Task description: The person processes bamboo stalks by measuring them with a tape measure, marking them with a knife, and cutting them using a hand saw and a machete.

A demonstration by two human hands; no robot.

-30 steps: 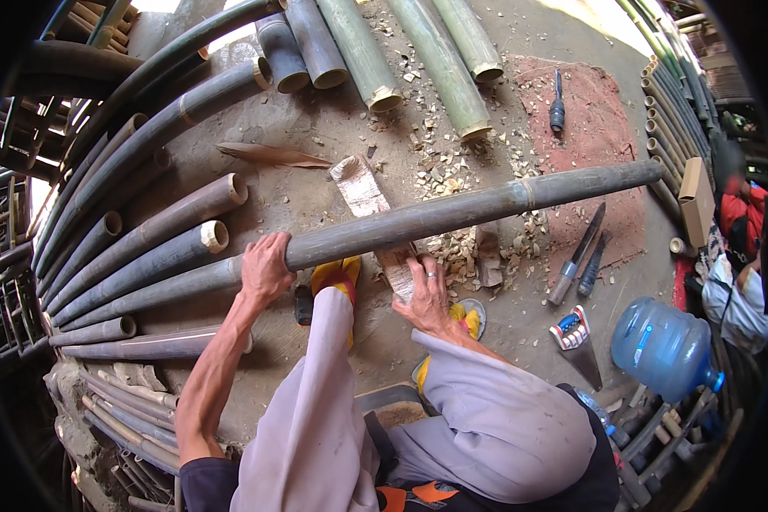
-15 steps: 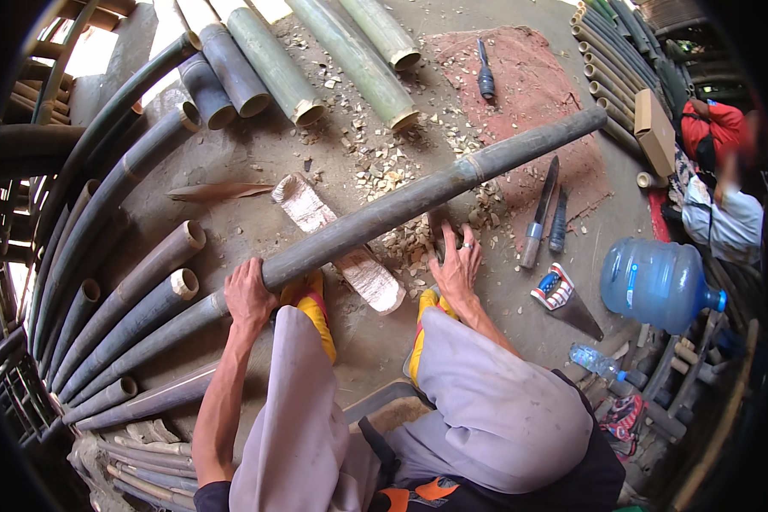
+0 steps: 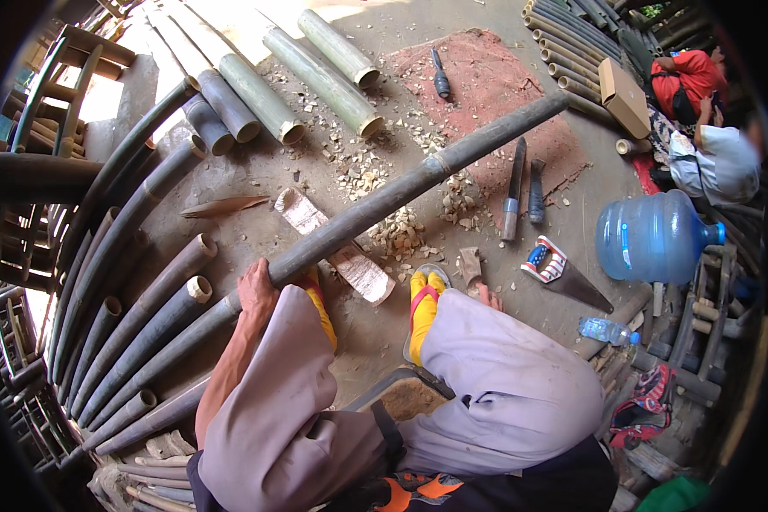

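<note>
My left hand is closed over a long dark bamboo pole, which slants from the lower left up to the upper right. My right hand shows only its fingers, the rest being hidden behind my right knee. Between them is a brown, flat, blade-like piece whose kind I cannot make out. Under the pole, near my feet, lies a strip with a pale, rough surface. Pale chips are scattered on the ground beyond my right foot.
Beyond the right hand lie a knife, a dark sheath-like piece and a handsaw. A blue water jug stands at the right. Green bamboo poles lie ahead; more bamboo fans out left. A person in red sits at far right.
My right hand has drawn back and to the right, with the brown piece moving along, and is now mostly behind my knee. My left hand stays on the pole. The view has shifted slightly.
</note>
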